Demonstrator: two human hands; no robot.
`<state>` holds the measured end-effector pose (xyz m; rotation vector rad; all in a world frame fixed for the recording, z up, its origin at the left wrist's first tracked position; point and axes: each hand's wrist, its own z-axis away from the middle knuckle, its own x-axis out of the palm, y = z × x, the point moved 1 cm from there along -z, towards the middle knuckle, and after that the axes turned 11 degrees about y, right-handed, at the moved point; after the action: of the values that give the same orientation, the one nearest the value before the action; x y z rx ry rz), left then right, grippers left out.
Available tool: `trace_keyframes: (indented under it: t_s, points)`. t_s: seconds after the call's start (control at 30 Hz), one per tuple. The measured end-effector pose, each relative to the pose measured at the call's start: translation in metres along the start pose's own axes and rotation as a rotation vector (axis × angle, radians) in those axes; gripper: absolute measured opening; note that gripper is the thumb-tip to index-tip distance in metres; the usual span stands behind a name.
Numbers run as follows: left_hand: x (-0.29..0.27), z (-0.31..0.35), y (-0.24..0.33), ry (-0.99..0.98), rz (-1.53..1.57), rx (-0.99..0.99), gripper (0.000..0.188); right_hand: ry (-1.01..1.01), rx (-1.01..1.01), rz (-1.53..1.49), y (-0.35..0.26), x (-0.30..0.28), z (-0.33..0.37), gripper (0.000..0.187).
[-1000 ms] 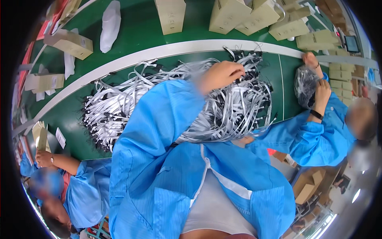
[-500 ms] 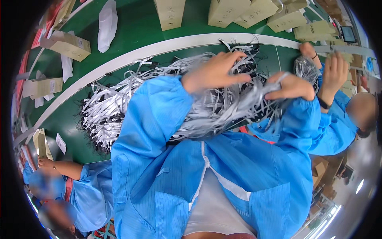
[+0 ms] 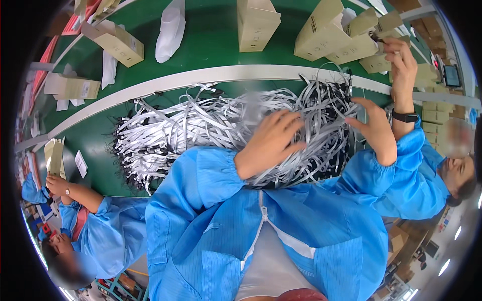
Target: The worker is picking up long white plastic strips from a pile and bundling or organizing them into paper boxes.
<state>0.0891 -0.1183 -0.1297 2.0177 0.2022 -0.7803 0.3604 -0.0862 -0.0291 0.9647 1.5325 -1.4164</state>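
since half a second ago your left hand (image 3: pixel 273 143) has dropped from the top of the heap to its near middle, and your right hand (image 3: pixel 374 128) has drawn back toward the heap's right edge and opened up. your left hand now lies flat on the big tangled pile of white and grey flat strips with black ends (image 3: pixel 201 133), fingers spread and pressing, gripping nothing that shows. your right hand stands upright with loose, parted fingers just against the strips at the pile's right side; whether any strip is pinched under it you cannot tell. the pile sits on the near lane of the green conveyor table (image 3: pixel 211 45), just below the pale curved rail (image 3: pixel 165 85). a co-worker's hand with a black wristband (image 3: pixel 401 65) reaches up to the tan cardboard boxes (image 3: pixel 346 40) beyond your right hand. your blue sleeves hide the pile's near edge, and motion blurs the strips around your left fingers.
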Motion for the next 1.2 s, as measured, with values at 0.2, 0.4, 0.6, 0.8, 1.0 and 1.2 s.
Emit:
trace_keyframes:
  t_s: [0.2, 0.4, 0.6, 0.8, 1.0, 1.2]
  points:
    - [0.020, -0.068, -0.027, 0.318, -0.247, -0.178, 0.023, 0.039, -0.412, -0.201, -0.016, 0.067, -0.082, 0.030]
    - [0.018, -0.085, -0.049, 0.369, -0.171, -0.087, 0.015, -0.226, -0.474, -0.222, -0.017, 0.082, -0.099, 0.032]
    - [-0.078, -0.114, 0.059, 0.352, 0.450, -0.165, 0.009, -0.148, -0.447, -0.953, -0.074, 0.029, -0.077, 0.046]
    - [-0.163, -0.114, 0.108, 0.520, 0.505, 0.069, 0.016, -1.027, -0.744, -1.422, -0.124, 0.033, -0.060, 0.025]
    - [-0.240, -0.042, 0.061, 1.139, 0.337, -0.116, 0.012, -0.145, -0.333, -1.086, -0.134, -0.003, -0.042, 0.023]
    - [-0.120, -0.070, -0.003, 0.397, 0.175, -0.008, 0.010, 0.454, -0.364, -1.376, -0.162, -0.010, -0.083, 0.025]
